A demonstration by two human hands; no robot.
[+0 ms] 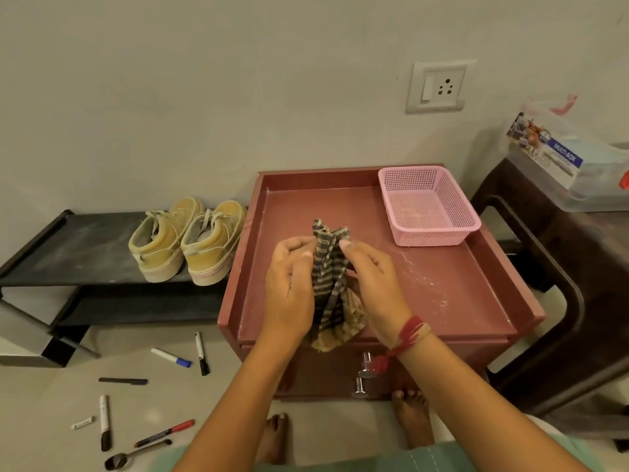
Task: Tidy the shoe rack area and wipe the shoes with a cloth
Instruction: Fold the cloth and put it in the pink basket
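A striped, checked cloth (331, 267) hangs bunched between both hands above the reddish cabinet top (442, 284). My left hand (289, 284) pinches its left side and my right hand (374, 281) grips its right side; the cloth's lower end droops over the cabinet's front edge. Two tan sneakers (187, 240) stand side by side on the right end of the black shoe rack (68, 253), to the left of the cabinet, heels toward me.
A pink mesh basket (429, 206) sits at the cabinet's back right. Several markers and pens (170, 357) and a spoon (117, 459) lie scattered on the floor at lower left. A dark table (561, 267) with a clear storage box (571, 158) stands right. My bare feet touch the cabinet base.
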